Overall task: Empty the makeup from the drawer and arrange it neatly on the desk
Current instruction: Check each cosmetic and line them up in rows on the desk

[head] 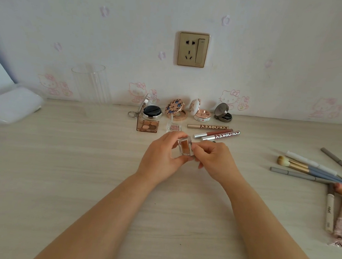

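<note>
While both hands meet above the middle of the desk (85, 164), they hold a small clear eyeshadow case (185, 146) with a brown pan between them: the left hand (160, 156) curls its fingers and thumb round the case's left side and underside, and the right hand (214, 161) pinches its right edge between thumb and forefinger, the other fingers loosely curled below. Just beyond the case, toward the wall, lie an open four-pan palette (148, 125) and a tiny pink glitter pan (174, 127). Farther beyond it, against the wall, stand four open compacts in a row: a black cushion compact (152, 111), a floral one (175, 109), a white-lidded one (200, 112) and a dark grey one (223, 112). Beyond the case and to its right lie three lip pens (215, 131), two touching. Well right of the case lies a loose heap of brushes and pencils (312, 170). Far left of the case, near the wall, stands a clear cylinder (91, 87).
</note>
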